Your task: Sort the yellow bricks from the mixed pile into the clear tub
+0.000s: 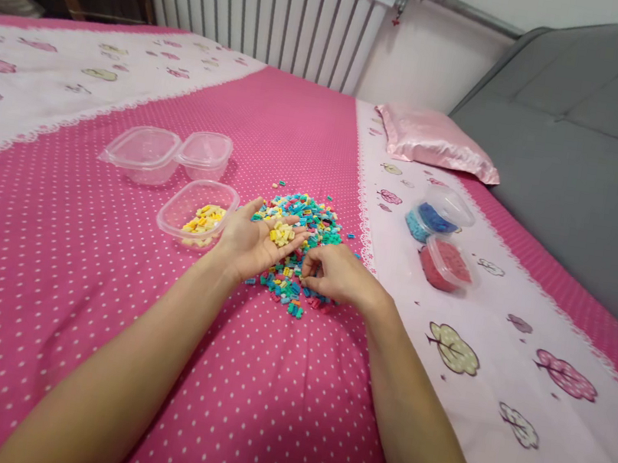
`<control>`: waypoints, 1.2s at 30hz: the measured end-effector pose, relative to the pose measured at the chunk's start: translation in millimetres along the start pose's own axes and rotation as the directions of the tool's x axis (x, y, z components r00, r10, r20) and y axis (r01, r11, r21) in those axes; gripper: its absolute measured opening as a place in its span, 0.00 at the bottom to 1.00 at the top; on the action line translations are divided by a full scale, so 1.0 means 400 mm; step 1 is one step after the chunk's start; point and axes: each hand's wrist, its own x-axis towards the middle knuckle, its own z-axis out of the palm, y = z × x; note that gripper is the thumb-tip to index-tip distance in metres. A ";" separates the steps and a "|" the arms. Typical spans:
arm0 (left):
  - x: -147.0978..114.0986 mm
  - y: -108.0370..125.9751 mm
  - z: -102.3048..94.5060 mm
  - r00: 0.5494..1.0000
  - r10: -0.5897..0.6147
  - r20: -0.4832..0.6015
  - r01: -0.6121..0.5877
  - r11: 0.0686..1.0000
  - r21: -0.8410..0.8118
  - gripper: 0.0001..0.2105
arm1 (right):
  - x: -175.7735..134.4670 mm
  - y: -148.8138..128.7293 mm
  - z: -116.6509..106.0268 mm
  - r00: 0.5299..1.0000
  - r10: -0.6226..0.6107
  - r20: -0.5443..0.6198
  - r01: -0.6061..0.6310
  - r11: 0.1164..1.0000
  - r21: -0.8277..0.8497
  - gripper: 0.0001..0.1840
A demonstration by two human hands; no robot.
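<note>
In the head view, the left hand (252,245) is held palm up with fingers extended; yellow bricks (281,234) are supported on it. The right hand (337,273) is positioned at the mixed brick pile (312,213) with fingers curled; whether a brick is gripped cannot be determined. The pile is spread on the bedspread (282,135), beside a clear tub (177,213) partly filled with yellow pieces (203,222).

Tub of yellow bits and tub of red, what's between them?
The head view shows the left hand holding yellow bits, the mixed pile, the right hand, then bedspread.
</note>
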 end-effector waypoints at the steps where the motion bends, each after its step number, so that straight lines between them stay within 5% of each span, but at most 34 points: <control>1: 0.000 0.000 0.000 1.000 -0.001 0.001 0.001 1.000 0.001 0.25 | 0.000 0.000 -0.001 1.000 -0.008 -0.002 0.008 1.000 0.000 0.06; 9: -0.001 -0.003 0.000 1.000 -0.004 0.008 0.004 0.999 0.046 0.26 | 0.002 -0.005 -0.013 0.999 -0.017 -0.030 0.019 0.997 0.073 0.08; 27: -0.005 -0.009 0.009 1.000 0.003 -0.010 -0.003 0.999 0.034 0.24 | 0.001 -0.009 0.000 0.993 -0.021 0.117 0.031 0.996 -0.079 0.10; 31: -0.008 -0.008 0.010 1.000 -0.003 -0.007 0.003 0.999 0.032 0.26 | 0.000 0.003 -0.010 0.997 -0.072 0.036 0.073 0.997 -0.014 0.08; 36: -0.007 -0.006 0.008 1.000 -0.021 0.017 0.020 0.999 0.027 0.26 | -0.008 -0.001 -0.045 0.949 -0.112 -0.296 0.166 0.972 0.167 0.10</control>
